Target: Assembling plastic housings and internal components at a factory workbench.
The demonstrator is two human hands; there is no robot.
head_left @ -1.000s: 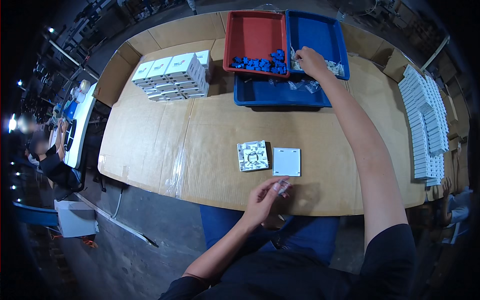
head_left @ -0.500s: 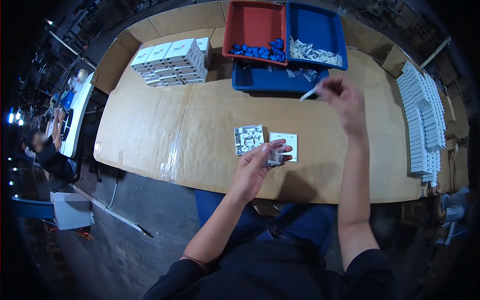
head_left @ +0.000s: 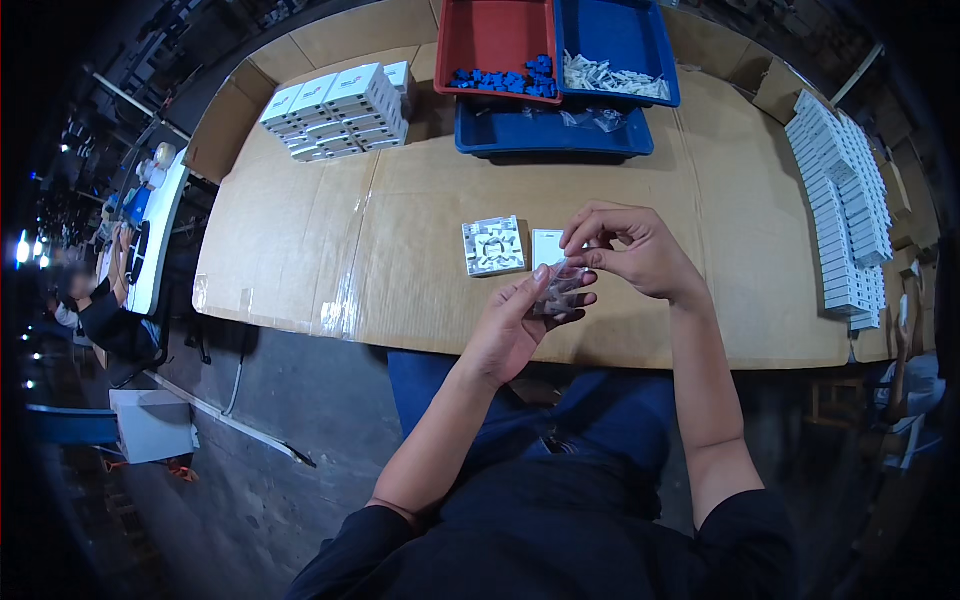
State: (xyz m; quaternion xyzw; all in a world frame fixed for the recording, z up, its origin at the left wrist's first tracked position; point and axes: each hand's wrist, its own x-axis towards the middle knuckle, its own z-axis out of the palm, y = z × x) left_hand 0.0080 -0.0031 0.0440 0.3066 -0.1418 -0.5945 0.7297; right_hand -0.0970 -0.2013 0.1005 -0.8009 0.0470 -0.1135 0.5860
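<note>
My left hand (head_left: pixel 515 320) holds a small clear plastic bag (head_left: pixel 560 290) between thumb and fingers, just above the cardboard tabletop. Small pieces seem to lie inside it, too blurred to name. At the bag's upper edge, the thumb and fingertips of my right hand (head_left: pixel 635 250) are pinched together; the slim white piece it held cannot be made out now. Beyond my left hand lies a square white plastic frame (head_left: pixel 493 247) with a ring-shaped opening. A flat white square plate (head_left: pixel 546 245) is beside it, partly hidden behind my right hand.
A red tray (head_left: pixel 495 40) of blue parts and a blue tray (head_left: pixel 615 30) of slim white pieces rest on another blue tray (head_left: pixel 550 140) holding clear bags. White units are stacked at left (head_left: pixel 335 110) and right (head_left: pixel 840 200). A co-worker (head_left: pixel 105 305) sits far left.
My right hand has come down and left from near the trays to the bag in my left hand. The slim white piece between its fingers no longer shows. The view has shifted slightly.
</note>
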